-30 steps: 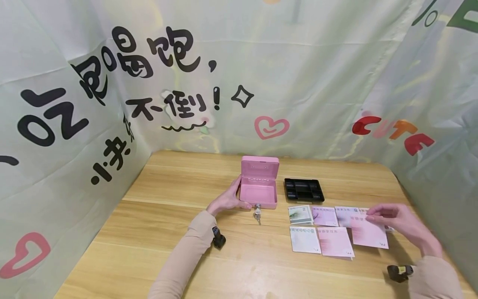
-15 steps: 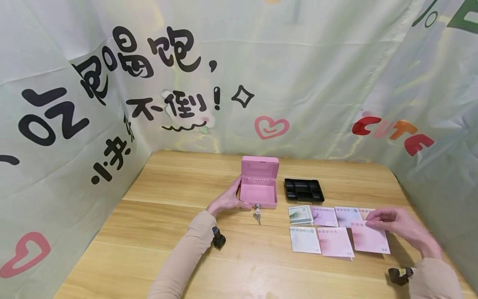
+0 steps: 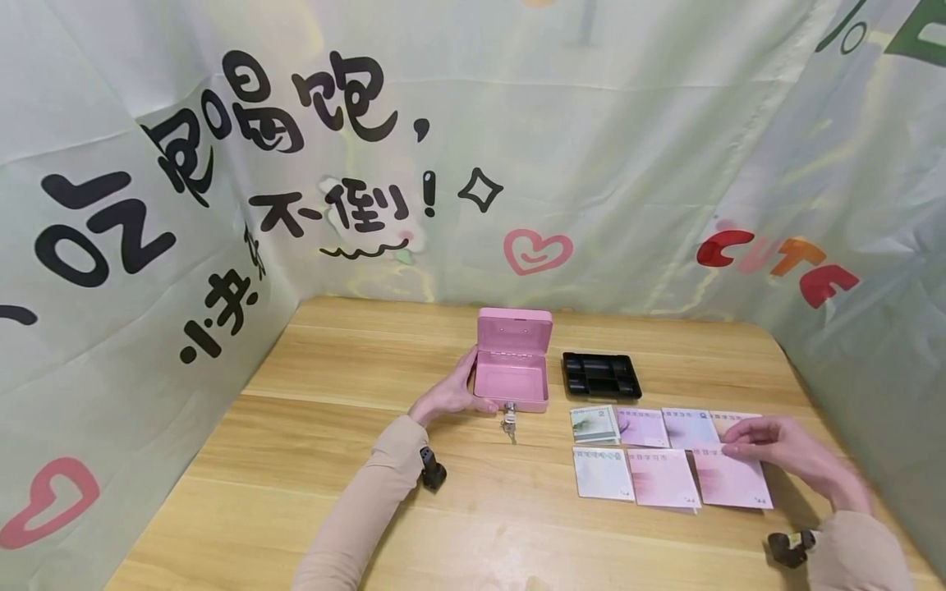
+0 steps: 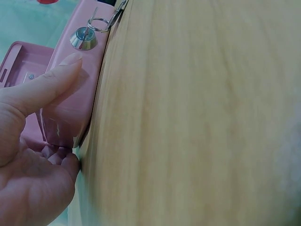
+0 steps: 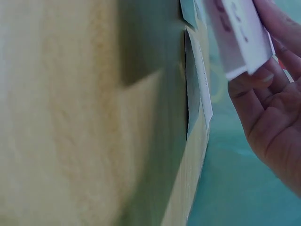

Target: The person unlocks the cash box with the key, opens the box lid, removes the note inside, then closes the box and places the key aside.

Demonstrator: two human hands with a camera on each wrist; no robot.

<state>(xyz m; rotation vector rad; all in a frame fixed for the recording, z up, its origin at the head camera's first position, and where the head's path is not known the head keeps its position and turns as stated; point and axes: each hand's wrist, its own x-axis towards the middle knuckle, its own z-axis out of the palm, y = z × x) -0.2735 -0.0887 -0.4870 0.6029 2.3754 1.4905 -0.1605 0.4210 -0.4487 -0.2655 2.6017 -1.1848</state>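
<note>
Head view: the left hand lies at 9 o'clock of the open pink box, thumb on the box's front corner and fingers against its left side. Keys hang from the front lock. The right hand pinches the far edge of a pink note, the rightmost of the near row of notes on the table. A black tray sits at 3 o'clock of the box.

Left wrist view: the thumb is pressed flat on the box's front wall below the lock, the fingers curled under the corner; the head view does not show this.

Right wrist view: the note is raised off the table, pinched between fingers and thumb. The head view cannot show that lift.
</note>
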